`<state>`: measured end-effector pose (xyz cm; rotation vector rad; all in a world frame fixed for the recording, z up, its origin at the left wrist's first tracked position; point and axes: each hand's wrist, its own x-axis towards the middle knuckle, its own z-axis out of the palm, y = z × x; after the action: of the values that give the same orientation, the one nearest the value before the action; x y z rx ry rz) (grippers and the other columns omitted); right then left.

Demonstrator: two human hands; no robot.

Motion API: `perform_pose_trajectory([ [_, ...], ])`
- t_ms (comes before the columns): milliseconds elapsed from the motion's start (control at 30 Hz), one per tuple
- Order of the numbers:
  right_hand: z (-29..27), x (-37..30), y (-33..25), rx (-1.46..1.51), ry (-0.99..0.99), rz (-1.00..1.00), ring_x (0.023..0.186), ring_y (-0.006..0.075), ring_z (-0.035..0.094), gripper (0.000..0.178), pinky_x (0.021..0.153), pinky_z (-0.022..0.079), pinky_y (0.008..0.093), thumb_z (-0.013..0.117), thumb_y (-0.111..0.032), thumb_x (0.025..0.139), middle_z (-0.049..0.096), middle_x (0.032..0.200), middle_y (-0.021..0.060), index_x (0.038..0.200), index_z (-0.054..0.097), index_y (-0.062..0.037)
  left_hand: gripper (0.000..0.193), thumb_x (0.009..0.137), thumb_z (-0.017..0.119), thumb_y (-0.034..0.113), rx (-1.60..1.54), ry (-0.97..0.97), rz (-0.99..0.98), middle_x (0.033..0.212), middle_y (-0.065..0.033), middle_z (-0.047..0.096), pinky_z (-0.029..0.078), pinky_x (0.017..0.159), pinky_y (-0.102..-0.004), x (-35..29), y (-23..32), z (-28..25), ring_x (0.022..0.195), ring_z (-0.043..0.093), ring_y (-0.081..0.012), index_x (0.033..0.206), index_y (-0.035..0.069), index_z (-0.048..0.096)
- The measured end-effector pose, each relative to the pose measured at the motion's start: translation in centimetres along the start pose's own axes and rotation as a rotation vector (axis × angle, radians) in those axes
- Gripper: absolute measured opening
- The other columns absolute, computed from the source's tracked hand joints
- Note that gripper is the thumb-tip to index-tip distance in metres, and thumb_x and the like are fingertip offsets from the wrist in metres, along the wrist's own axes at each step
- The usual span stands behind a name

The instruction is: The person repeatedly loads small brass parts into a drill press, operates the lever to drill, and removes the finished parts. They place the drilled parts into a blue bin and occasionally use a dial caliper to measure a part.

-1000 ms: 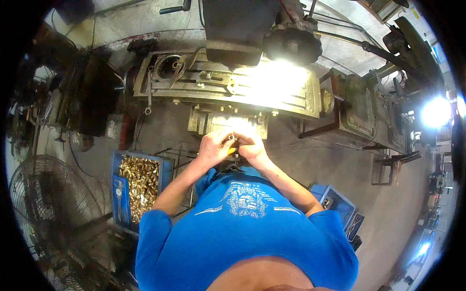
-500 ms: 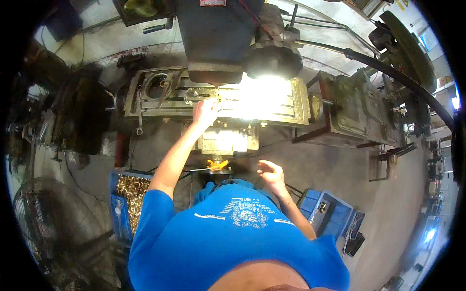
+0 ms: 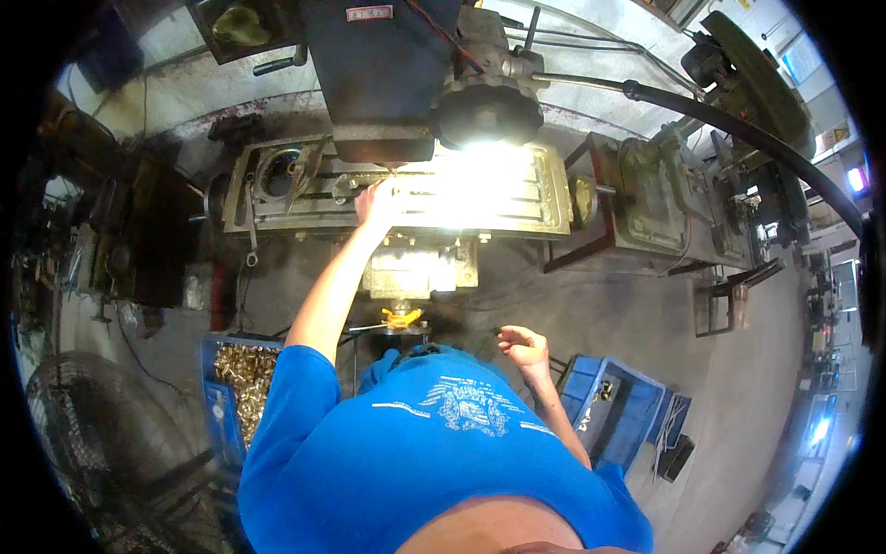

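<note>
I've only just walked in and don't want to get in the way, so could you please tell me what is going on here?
A person in a blue shirt has the left hand at the slotted metal table of a machine; whatever the fingers hold is hidden. The right hand is raised, loosely open, with nothing visible in it. At the left, a blue bin holds many brass-coloured parts; another blue bin at the right shows only a few pieces.
</note>
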<state>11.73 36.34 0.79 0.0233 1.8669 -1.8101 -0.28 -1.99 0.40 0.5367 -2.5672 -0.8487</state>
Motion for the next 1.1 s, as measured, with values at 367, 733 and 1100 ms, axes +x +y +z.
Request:
perform_pose_trajectory([
  [367, -3.5, -9.9, -30.2, -1.104, 0.409, -1.236, 0.099, 0.0213, 0.055, 0.059, 0.089, 0.043, 0.0352, 0.047, -0.003, 0.057, 0.06, 0.11, 0.0141, 0.115, 0.055, 0.0048, 0.045, 0.07, 0.062, 0.052, 0.195, -0.049, -0.288, 0.068, -0.0148, 0.064, 0.049, 0.061, -0.0415, -1.8, -0.1, -0.7, 0.068, 0.064, -0.0316, 0.071, 0.006, 0.066],
  [733, 0.7, -17.5, -42.3, -2.481, 0.773, -0.472, 0.089, 0.0314, 0.056, 0.073, 0.077, 0.046, 0.0391, 0.061, -0.009, 0.058, 0.056, 0.106, 0.0183, 0.128, 0.044, -0.0018, 0.062, 0.072, 0.053, 0.062, 0.138, 0.013, -0.379, 0.07, -0.0197, 0.064, 0.049, 0.061, -0.0439, -1.3, 0.3, 0.6, 0.069, 0.064, -0.0348, 0.068, 0.001, 0.065],
  [1100, -0.4, -11.5, -16.5, -0.414, 0.253, 0.025, 0.056, 0.0053, 0.043, 0.052, 0.051, 0.036, 0.0182, 0.05, 0.01, 0.061, 0.047, 0.067, -0.0028, 0.111, 0.051, -0.0032, 0.046, 0.068, 0.063, 0.049, 0.043, 0.059, -0.347, 0.066, -0.0186, 0.062, 0.048, 0.056, -0.0439, -1.4, -0.2, 1.9, 0.065, 0.063, -0.0354, 0.066, 0.003, 0.064],
])
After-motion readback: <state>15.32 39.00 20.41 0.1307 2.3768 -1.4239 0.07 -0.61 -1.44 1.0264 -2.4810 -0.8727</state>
